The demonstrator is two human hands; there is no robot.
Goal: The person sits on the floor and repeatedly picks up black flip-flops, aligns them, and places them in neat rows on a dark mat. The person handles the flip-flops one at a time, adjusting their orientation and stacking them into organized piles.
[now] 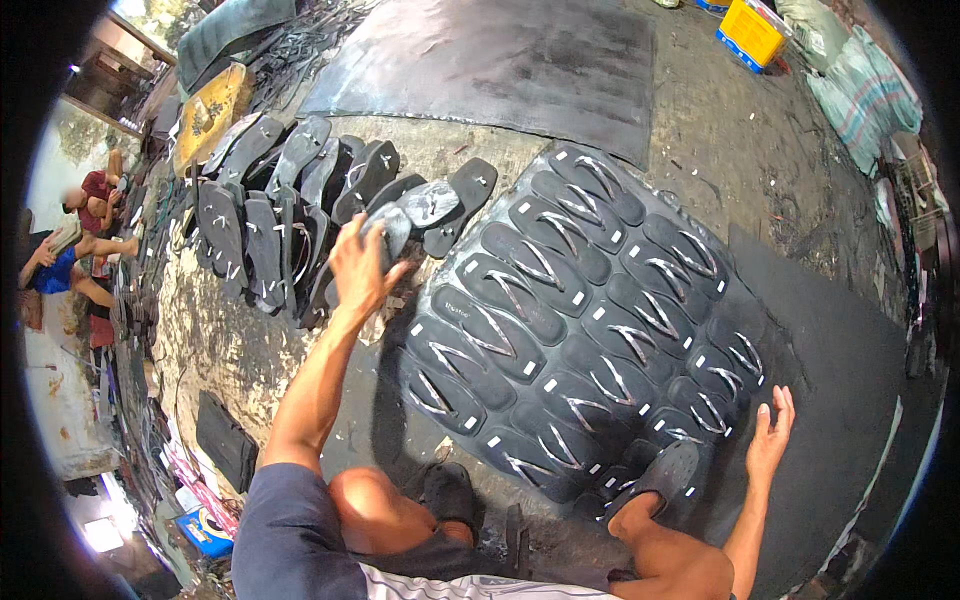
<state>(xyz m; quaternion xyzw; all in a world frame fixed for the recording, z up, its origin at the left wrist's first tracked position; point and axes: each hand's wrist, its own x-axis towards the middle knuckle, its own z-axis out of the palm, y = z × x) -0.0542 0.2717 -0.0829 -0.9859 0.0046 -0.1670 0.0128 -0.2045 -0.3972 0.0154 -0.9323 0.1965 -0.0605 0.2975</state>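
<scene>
Head view: the left hand [362, 268] is at the heaped soles [262, 240], fingers spread against one greyish sole [396, 228]; I cannot tell whether it grips. The right hand [769, 435], wide, hovers beside strapped sandals [530, 310] lying between both hands. Two clogs [450, 495] are nearer the body, one covering sandals; overlap hides the heap's count.
</scene>
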